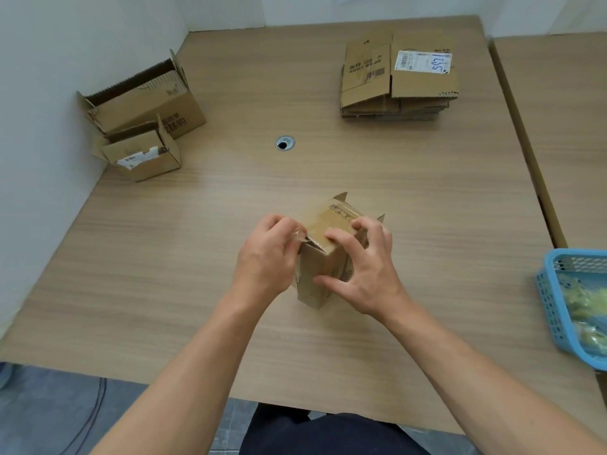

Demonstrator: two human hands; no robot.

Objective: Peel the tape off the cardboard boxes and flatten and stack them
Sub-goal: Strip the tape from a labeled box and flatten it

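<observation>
Brown cardboard forms a small box (320, 270) standing near the middle of a pale wood-grain table (197, 257), close to the person's edge. Its closed top faces up, with printed markings on it, and short flaps jut out at its far side.

The left hand (266, 254) sits against the box's upper left edge. Its fingers are curled tight, with thumb and fingertips pinching a strip of clear tape (300, 236) that is lifted away from the cardboard at that corner.

The right hand (364, 267) grips the box from the right. Its fingers are spread and bent — fingertips press down on the top panel while the thumb presses against the near side face. Both bare forearms reach in from the bottom of the view.

Farther out, a round cable hole (284, 143) with a metal rim is set in the table beyond the box. At the far right lies a stack of flattened boxes (399, 77); the top one carries a white shipping label with blue handwriting.

At the far left, against the white wall, stand two open boxes — a larger box (144, 103) behind and a smaller open box (141, 156) just in front of it, touching or nearly so.

At the right edge, partly cut off, a blue plastic basket (548, 300) holds crumpled pale tape scraps (584, 303). A second table (565, 126) adjoins on the right.
</observation>
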